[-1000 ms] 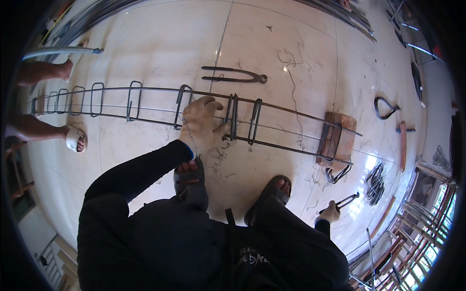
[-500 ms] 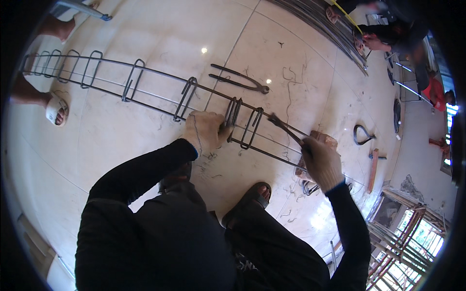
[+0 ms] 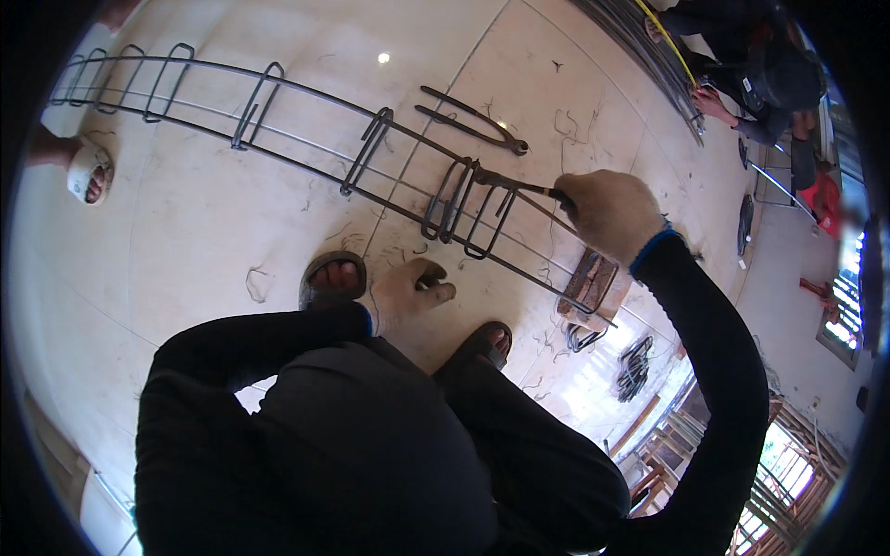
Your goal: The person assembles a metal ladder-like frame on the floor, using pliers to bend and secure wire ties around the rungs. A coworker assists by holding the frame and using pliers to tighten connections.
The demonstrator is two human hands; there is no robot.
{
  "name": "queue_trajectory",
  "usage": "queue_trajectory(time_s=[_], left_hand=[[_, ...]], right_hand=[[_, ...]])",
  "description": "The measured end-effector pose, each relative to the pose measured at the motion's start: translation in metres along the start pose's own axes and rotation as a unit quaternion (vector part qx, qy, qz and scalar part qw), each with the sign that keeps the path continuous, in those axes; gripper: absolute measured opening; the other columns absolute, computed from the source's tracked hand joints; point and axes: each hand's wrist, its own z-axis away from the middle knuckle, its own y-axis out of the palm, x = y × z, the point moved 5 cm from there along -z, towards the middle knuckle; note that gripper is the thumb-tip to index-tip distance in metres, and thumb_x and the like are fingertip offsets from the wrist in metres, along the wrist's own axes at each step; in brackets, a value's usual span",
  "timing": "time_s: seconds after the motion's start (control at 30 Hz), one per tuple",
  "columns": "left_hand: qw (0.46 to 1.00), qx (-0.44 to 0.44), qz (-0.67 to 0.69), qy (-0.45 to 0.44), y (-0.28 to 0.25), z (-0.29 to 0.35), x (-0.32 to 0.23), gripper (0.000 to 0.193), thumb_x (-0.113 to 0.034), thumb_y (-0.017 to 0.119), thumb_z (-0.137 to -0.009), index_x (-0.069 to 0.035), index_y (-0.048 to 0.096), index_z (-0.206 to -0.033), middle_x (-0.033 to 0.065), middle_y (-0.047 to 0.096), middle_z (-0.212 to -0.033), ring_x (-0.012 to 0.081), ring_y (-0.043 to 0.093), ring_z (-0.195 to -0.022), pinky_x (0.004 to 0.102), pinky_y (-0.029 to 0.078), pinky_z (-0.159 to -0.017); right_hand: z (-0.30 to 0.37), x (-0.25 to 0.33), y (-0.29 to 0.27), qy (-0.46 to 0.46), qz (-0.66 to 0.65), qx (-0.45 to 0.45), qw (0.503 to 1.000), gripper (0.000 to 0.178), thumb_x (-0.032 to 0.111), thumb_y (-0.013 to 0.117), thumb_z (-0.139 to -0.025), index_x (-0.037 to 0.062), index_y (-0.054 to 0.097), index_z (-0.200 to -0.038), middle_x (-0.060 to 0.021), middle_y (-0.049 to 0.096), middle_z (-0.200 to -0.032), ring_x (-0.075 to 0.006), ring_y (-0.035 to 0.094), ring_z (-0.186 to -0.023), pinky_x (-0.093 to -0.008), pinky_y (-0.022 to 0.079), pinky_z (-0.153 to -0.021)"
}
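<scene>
In the white-gloved fist of my right hand (image 3: 612, 211) are the handles of a pair of pincers (image 3: 515, 183). The jaws touch the far top bar of a long steel rebar cage (image 3: 311, 90), beside stirrups (image 3: 449, 206) set close together. Whether they grip a wire is too small to tell. My left hand (image 3: 406, 295), also gloved, hovers near my feet, apart from the cage. Its fingers are loosely curled with a gap to the thumb, and nothing shows in them. A second pair of pincers (image 3: 477, 120) lies on the tiles beyond the cage.
A brick (image 3: 593, 281) lies under the cage's right end. Bundled wire (image 3: 635, 368) and scattered wire bits lie on the floor. Long rods (image 3: 640, 60) run at the upper right, where another person (image 3: 769, 79) crouches with a yellow tape. Someone's sandalled foot (image 3: 91, 171) stands at the left.
My left hand has let go of the cage and drawn back toward my feet. My right hand has moved up and the pincers' jaws left to the stirrups. The view has shifted.
</scene>
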Motion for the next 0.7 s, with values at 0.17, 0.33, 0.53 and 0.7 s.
queue_trajectory(time_s=[0.17,0.33,0.53,0.7], left_hand=[[0.987,-0.087,0.056,-0.120,0.012,-0.008,0.007,0.048,-0.046,0.083,-0.098,-0.001,0.069,-0.111,0.0135,0.075,-0.117,0.0265,0.072,-0.107,0.0461,0.055,-0.091],[0.941,-0.109,-0.174,0.270,-0.034,-0.010,-0.075,0.044,-0.042,0.080,-0.098,-0.001,0.070,-0.110,0.0149,0.076,-0.108,0.0352,0.073,-0.099,0.0492,0.056,-0.093],[0.910,-0.119,-0.384,0.102,-0.065,-0.083,-0.107,0.042,-0.035,0.074,-0.100,0.001,0.067,-0.120,0.0229,0.076,-0.098,0.0435,0.077,-0.092,0.0535,0.059,-0.082],[0.955,-0.027,-0.290,-0.061,-0.053,-0.116,-0.087,0.063,-0.058,0.053,-0.110,0.002,0.071,-0.107,0.0260,0.077,-0.093,0.0429,0.078,-0.089,0.0514,0.061,-0.083]], right_hand=[[-0.010,0.009,0.017,0.005,0.039,0.046,0.998,0.012,0.011,0.070,-0.094,0.0089,0.076,-0.104,-0.0166,0.077,-0.087,-0.0386,0.078,-0.087,-0.0526,0.061,-0.077],[-0.002,0.018,0.020,0.000,0.028,0.056,0.998,0.013,0.010,0.070,-0.094,0.0086,0.075,-0.106,-0.0163,0.076,-0.086,-0.0385,0.078,-0.087,-0.0530,0.060,-0.077],[-0.012,0.018,0.019,0.003,-0.035,-0.006,0.999,0.013,0.011,0.068,-0.094,0.0080,0.075,-0.105,-0.0164,0.077,-0.088,-0.0384,0.078,-0.088,-0.0519,0.061,-0.078],[-0.020,0.027,0.015,0.038,0.014,0.049,0.998,0.014,0.011,0.068,-0.094,0.0080,0.078,-0.105,-0.0174,0.079,-0.092,-0.0382,0.079,-0.093,-0.0522,0.062,-0.082]])
